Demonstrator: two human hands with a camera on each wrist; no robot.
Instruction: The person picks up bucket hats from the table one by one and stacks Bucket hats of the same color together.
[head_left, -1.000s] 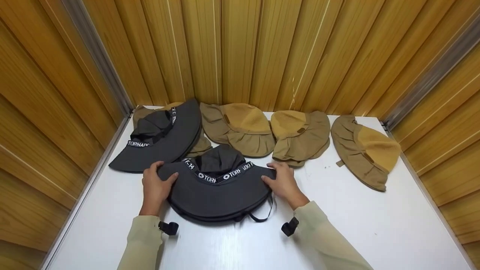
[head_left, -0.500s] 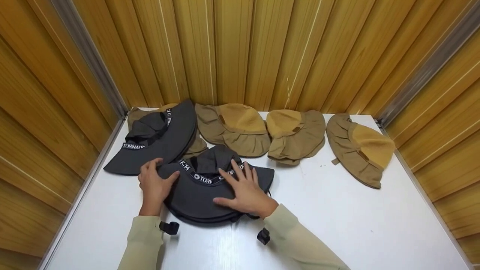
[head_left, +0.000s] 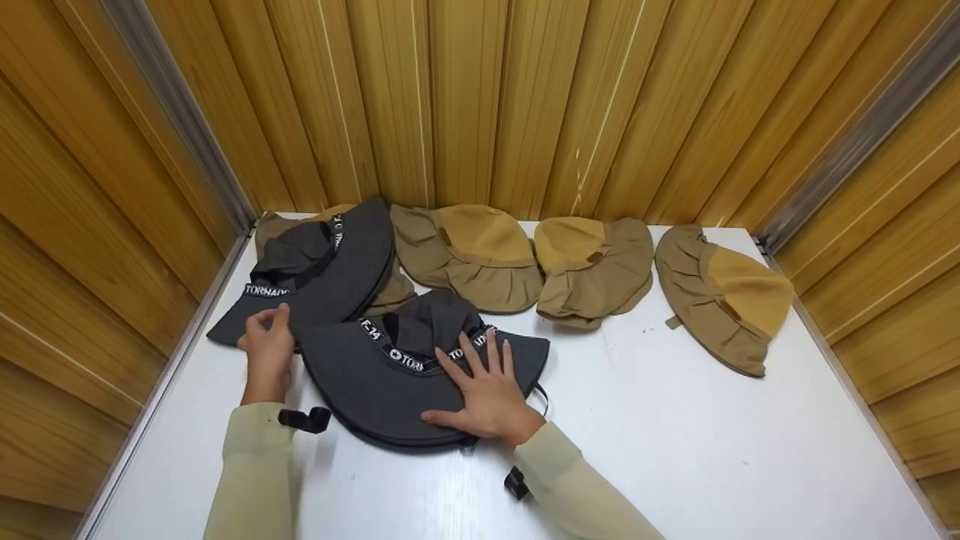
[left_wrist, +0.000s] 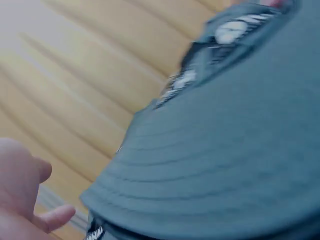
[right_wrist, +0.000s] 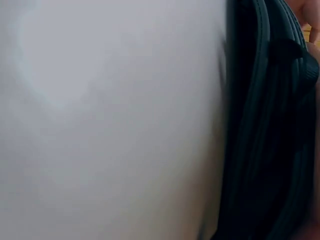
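A dark grey wide-brimmed hat with a white-lettered band lies folded on the table in the head view. My right hand rests on its brim with fingers spread. Just left of this hat, my left hand is off the brim, its fingers loosely bent and holding nothing. It overlaps the lower edge of a second dark grey hat in the head view. The left wrist view shows the near hat's stitched brim apart from the left fingers. Layered brim edges fill the right wrist view's right side.
Along the back lie several tan hats, among them a middle one, another and one at the right. A further tan hat is partly hidden under the second dark hat. Wood-patterned walls enclose the white table.
My right hand has left the brim's right end and moved left onto its top, fingers spread. My left hand has let go of the brim's left end and moved left.
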